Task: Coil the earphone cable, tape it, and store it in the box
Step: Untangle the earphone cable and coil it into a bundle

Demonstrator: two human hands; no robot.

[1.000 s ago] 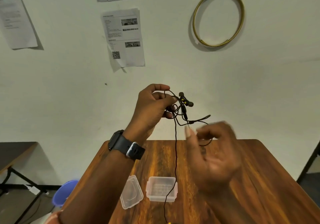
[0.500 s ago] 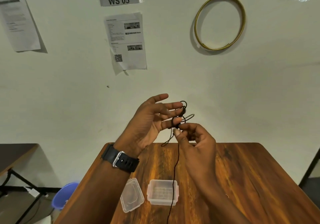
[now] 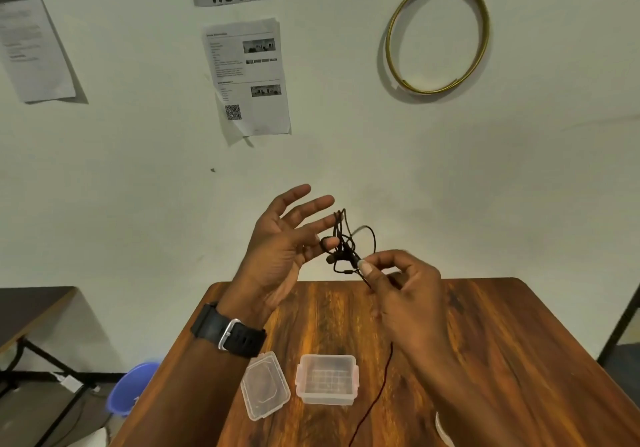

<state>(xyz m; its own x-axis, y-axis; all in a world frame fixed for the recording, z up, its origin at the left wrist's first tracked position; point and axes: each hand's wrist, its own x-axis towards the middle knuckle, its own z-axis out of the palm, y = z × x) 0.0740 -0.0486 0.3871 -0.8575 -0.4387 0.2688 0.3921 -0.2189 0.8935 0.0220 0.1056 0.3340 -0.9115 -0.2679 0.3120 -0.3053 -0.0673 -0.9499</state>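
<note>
The black earphone cable (image 3: 343, 235) hangs in loose loops over the fingertips of my left hand (image 3: 284, 242), which is raised above the table's far edge with its fingers spread and straight. My right hand (image 3: 405, 297) pinches the cable between thumb and forefinger just right of the loops. From that hand the rest of the cable (image 3: 386, 374) drops to the table and runs off the near edge. The clear plastic box (image 3: 327, 393) stands open on the table. Its lid (image 3: 265, 386) lies flat beside it on the left.
The wooden table (image 3: 502, 342) stands against a white wall. A white curved object (image 3: 442, 429) peeks out beside my right forearm. A blue bucket (image 3: 130, 391) sits on the floor to the left, next to a dark side table (image 3: 31, 304).
My left hand has gone from gripping the cable to spread fingers with the loops over them. My right hand rose, took the cable in a pinch, then shifted slightly right.
</note>
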